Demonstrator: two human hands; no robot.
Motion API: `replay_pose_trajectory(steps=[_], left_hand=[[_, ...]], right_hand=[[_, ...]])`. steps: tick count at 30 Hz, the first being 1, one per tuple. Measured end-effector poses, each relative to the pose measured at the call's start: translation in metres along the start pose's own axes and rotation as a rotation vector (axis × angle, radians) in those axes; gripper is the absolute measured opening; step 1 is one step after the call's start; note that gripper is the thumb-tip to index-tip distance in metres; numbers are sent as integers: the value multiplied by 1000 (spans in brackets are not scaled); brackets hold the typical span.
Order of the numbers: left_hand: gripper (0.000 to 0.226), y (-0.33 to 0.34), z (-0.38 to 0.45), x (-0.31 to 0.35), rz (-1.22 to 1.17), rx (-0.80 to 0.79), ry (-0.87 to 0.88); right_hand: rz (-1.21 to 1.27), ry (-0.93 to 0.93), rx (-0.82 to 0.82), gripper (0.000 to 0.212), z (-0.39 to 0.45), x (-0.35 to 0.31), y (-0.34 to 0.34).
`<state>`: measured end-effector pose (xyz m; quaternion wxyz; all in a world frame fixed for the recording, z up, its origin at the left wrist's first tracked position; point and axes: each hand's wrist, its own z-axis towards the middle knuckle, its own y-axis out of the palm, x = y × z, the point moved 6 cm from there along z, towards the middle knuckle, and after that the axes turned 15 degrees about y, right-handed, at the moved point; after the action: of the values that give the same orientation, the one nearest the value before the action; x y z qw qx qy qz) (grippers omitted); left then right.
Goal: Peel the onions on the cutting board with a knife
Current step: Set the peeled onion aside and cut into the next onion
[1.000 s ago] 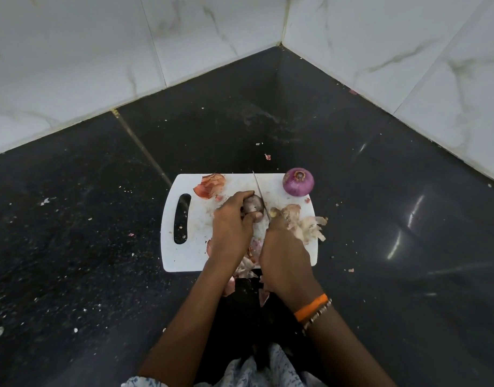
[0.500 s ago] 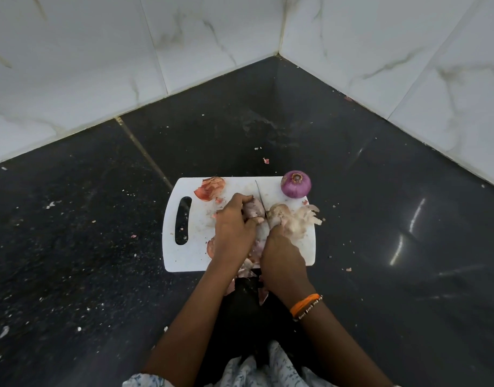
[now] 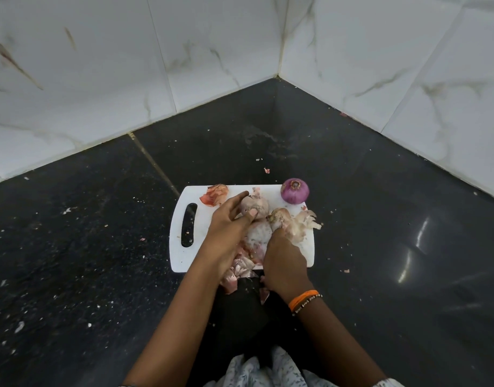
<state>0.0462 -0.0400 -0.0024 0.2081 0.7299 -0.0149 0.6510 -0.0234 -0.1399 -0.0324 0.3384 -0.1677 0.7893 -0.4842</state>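
A white cutting board (image 3: 184,258) lies on the dark floor. My left hand (image 3: 229,227) grips a pale, partly skinned onion (image 3: 257,203) at the board's far middle, thumb on its near side. My right hand (image 3: 285,261) is curled just right of it, above the board's near right part. The knife it held a moment ago is hidden under the hand, and only a pale blur shows between the hands. A peeled purple onion (image 3: 294,191) stands apart at the far right corner.
Orange skins (image 3: 215,195) lie at the board's far left and a pale heap of peel (image 3: 299,223) at its right edge. More peel (image 3: 240,272) spills over the near edge onto dark cloth. White tiled walls meet in a corner behind.
The knife blade that stood upright between the hands no longer shows. My left hand has rolled the onion slightly away, and its index finger now points forward. The view has tilted up.
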Motion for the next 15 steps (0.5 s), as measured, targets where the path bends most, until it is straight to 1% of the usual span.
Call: replay_pose_trajectory(steps=[2,4,8,12,15], left_hand=[[31,3,-4,2,-217,11,-39],[30,3,-8,1,-353,39,-86],[16,3,-11,-7,-470,127,-201],[18,5,-13,-10,-580,179,-263],[29,9,-15,-10,-618,173,-275]], right_hand=[[58,-11,-32,32,2,3,-3],[162,-39,-64,23,3,7,-8],[422,-136,27,18,-8,11,-25],[673,-265,83,15,-35,6,-44],[731,-327,51,15,-50,1,-50]])
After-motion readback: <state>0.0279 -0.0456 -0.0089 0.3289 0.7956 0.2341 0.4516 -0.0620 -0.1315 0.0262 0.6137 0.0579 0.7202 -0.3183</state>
